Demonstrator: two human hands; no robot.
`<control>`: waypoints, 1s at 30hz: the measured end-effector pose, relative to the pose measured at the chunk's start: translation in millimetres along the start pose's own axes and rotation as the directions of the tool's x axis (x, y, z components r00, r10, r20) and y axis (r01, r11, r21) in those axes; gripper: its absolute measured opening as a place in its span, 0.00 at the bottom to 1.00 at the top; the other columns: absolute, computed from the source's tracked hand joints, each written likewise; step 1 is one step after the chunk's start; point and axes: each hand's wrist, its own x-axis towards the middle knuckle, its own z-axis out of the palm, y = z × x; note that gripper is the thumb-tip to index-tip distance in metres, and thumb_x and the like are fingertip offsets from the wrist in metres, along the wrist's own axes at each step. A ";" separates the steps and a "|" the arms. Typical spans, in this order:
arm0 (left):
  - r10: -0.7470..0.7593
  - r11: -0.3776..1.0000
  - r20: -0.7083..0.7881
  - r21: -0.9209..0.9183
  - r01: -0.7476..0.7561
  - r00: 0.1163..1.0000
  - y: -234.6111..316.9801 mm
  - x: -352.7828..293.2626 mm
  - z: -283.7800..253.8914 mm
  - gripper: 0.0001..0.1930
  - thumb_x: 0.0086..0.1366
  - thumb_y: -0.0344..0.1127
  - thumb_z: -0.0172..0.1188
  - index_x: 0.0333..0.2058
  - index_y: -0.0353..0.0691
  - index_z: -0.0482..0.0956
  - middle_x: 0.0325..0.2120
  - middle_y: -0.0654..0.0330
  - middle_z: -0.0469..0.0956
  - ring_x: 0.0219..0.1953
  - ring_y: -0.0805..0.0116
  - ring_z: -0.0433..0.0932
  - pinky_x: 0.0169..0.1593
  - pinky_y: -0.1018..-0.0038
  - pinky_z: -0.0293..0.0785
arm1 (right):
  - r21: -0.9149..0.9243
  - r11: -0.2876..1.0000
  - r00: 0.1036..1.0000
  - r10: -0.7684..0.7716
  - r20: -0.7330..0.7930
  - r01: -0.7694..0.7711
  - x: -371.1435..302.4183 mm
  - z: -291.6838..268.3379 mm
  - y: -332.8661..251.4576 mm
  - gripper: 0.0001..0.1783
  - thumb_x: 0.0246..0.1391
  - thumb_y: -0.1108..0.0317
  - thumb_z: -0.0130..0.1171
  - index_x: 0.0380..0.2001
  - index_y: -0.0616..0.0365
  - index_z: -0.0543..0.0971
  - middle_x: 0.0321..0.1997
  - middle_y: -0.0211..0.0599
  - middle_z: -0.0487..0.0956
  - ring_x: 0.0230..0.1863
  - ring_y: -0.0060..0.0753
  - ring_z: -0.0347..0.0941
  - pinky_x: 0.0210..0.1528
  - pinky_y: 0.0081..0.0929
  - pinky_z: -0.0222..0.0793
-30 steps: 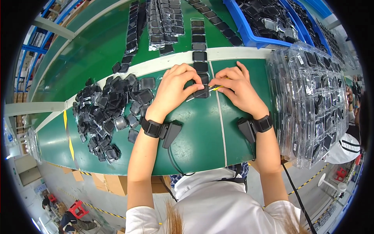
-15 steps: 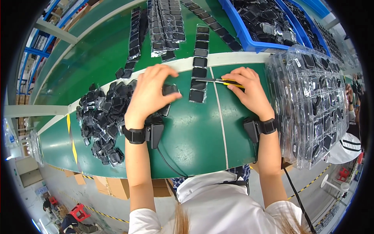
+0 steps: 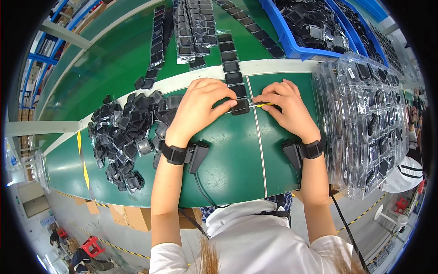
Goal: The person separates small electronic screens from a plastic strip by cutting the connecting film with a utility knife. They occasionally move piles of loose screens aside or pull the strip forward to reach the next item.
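Observation:
A strip of dark square screen-like pieces in clear plastic pockets (image 3: 232, 66) runs from the far side of the green table toward me. My left hand (image 3: 200, 107) is closed, thumb and fingertips pinching the left edge of the near end piece (image 3: 240, 107). My right hand (image 3: 288, 108) grips a yellow utility knife (image 3: 265, 104), whose blade points left and reaches the right edge of that end piece. Whether the blade is in the plastic I cannot tell. Just left of my left hand spreads a heap of loose wrapped pieces (image 3: 123, 123).
Clear plastic trays (image 3: 360, 128) holding dark pieces are stacked at the right. A blue bin (image 3: 294, 51) full of pieces stands at the far right. More strips (image 3: 194, 29) lie at the back, past a pale rail (image 3: 269, 67). Each wrist wears a black strapped device with a cable.
My left hand has moved right from beside the heap and now pinches the strip's end. The knife has shifted slightly down, and the strip's near end has swung right.

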 end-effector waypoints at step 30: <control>-0.110 0.991 -0.059 0.063 0.114 0.992 -7.7 -3.8 6.9 0.08 0.60 0.37 0.72 0.35 0.45 0.85 0.38 0.64 0.80 0.50 0.60 0.76 0.54 0.64 0.66 | 0.060 0.995 0.996 0.077 0.053 -0.080 -6.2 -19.9 17.0 0.16 0.54 0.76 0.68 0.45 0.44 0.88 0.44 0.23 0.78 0.53 0.31 0.74 0.78 0.54 0.44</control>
